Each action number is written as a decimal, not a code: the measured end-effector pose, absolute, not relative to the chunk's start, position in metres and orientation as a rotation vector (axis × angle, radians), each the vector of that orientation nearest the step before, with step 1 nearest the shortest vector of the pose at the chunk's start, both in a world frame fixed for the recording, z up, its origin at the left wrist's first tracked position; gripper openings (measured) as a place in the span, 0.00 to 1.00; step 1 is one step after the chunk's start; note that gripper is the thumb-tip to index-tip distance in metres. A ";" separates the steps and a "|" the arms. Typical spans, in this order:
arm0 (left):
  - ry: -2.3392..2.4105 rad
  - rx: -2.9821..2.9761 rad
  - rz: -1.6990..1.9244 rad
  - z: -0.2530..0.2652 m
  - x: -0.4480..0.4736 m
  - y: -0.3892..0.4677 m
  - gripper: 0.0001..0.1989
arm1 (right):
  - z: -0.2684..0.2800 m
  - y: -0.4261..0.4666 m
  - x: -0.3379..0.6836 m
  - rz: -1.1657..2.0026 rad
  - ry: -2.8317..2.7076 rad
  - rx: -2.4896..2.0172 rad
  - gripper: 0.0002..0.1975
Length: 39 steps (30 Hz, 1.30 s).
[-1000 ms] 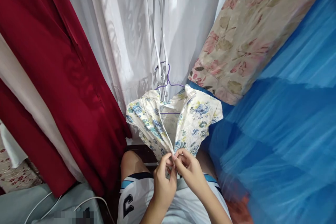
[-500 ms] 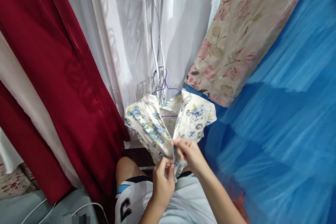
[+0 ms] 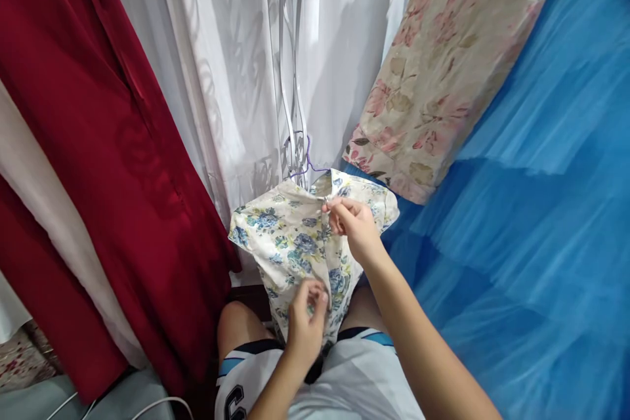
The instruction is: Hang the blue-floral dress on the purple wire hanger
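Note:
A white short-sleeved garment with blue flowers (image 3: 295, 236) hangs on a purple hanger (image 3: 309, 161) in front of my knees. Its lower end is hidden between my legs. A zipper seam runs down its middle, closed nearly up to the neckline. At the neckline my right hand (image 3: 355, 223) pinches the top of that zipper; the pull itself is too small to make out. Lower down, beside the seam, my left hand (image 3: 309, 321) has its fingers and thumb curled toward each other. Blur hides whether they grip the fabric.
White metal bars (image 3: 290, 79) stand before white curtains (image 3: 236, 46) behind the hanger. Dark red cloth (image 3: 132, 164) hangs at left, a beige floral cloth (image 3: 423, 92) and blue tulle (image 3: 531, 223) at right. A white cable (image 3: 162, 400) lies at lower left.
My right hand has moved up the garment from mid-chest to the neckline, and the V-shaped front opening has closed. My left hand stays low, shifted slightly.

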<state>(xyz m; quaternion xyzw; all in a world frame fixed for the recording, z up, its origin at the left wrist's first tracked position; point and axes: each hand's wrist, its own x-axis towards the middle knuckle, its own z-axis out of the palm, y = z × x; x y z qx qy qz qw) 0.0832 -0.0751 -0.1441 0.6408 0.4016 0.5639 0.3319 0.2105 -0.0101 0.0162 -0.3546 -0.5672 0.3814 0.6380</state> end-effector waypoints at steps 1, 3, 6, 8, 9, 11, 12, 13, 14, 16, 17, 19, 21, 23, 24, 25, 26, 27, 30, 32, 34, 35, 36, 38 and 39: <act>1.040 1.669 1.556 -0.123 0.078 -0.066 0.11 | 0.010 -0.014 0.210 0.871 -1.301 -0.816 0.10; 0.969 1.698 1.709 -0.076 0.069 -0.048 0.15 | 0.004 -0.022 0.208 0.862 -1.316 -0.815 0.10; 0.864 1.991 1.694 -0.011 0.060 -0.026 0.15 | 0.006 -0.031 0.204 0.833 -1.365 -0.804 0.11; 0.838 2.199 1.633 0.015 0.057 -0.017 0.11 | 0.011 -0.032 0.202 0.787 -1.400 -0.794 0.11; 0.838 2.274 1.625 0.023 0.056 -0.015 0.09 | 0.012 -0.030 0.200 0.761 -1.416 -0.794 0.12; 0.850 2.353 1.675 0.033 0.056 -0.014 0.08 | 0.009 -0.022 0.198 0.706 -1.423 -0.799 0.13; 0.861 2.358 1.721 0.037 0.055 -0.014 0.09 | 0.005 -0.017 0.197 0.680 -1.419 -0.809 0.14; 0.869 2.343 1.777 0.041 0.054 -0.013 0.09 | 0.000 -0.011 0.196 0.658 -1.412 -0.827 0.14; 0.875 2.307 1.843 0.046 0.052 -0.011 0.09 | -0.007 -0.007 0.196 0.645 -1.400 -0.850 0.14; 0.887 2.180 1.987 0.055 0.041 -0.002 0.09 | -0.022 -0.002 0.196 0.659 -1.374 -0.898 0.13; 0.894 2.095 2.059 0.059 0.032 0.007 0.10 | -0.030 -0.003 0.197 0.686 -1.361 -0.917 0.13; 0.906 1.874 2.213 0.059 0.009 0.030 0.11 | -0.043 -0.010 0.198 0.741 -1.336 -0.932 0.13; 0.913 1.550 2.387 0.045 -0.019 0.056 0.13 | -0.051 -0.021 0.199 0.784 -1.327 -0.931 0.13; 0.914 1.140 2.513 0.019 -0.042 0.076 0.13 | -0.056 -0.031 0.199 0.813 -1.345 -0.934 0.13; 0.896 0.932 2.505 0.002 -0.049 0.083 0.13 | -0.057 -0.035 0.199 0.825 -1.359 -0.939 0.13; 0.876 0.735 2.472 -0.016 -0.052 0.086 0.13 | -0.057 -0.037 0.198 0.838 -1.370 -0.944 0.12; 0.869 0.586 2.413 -0.034 -0.052 0.087 0.13 | -0.058 -0.039 0.197 0.854 -1.371 -0.950 0.11; 0.877 0.518 2.360 -0.051 -0.047 0.086 0.13 | -0.059 -0.039 0.196 0.873 -1.355 -0.952 0.10; 0.915 0.471 2.227 -0.096 -0.022 0.076 0.16 | -0.060 -0.038 0.200 0.930 -1.205 -0.923 0.09; 0.927 0.468 2.164 -0.115 -0.004 0.070 0.17 | -0.061 -0.037 0.208 0.936 -1.086 -0.896 0.10; 0.934 0.466 2.122 -0.124 0.007 0.066 0.18 | -0.063 -0.036 0.219 0.910 -1.008 -0.890 0.10; 0.939 0.463 2.110 -0.126 0.009 0.066 0.18 | -0.064 -0.035 0.225 0.891 -0.986 -0.900 0.10; 0.944 0.461 2.103 -0.127 0.009 0.066 0.19 | -0.066 -0.035 0.229 0.875 -0.975 -0.916 0.10; 0.953 0.453 2.099 -0.127 0.008 0.066 0.19 | -0.071 -0.033 0.234 0.860 -0.978 -0.953 0.10; 0.957 0.450 2.099 -0.127 0.006 0.066 0.19 | -0.074 -0.031 0.234 0.864 -0.988 -0.969 0.11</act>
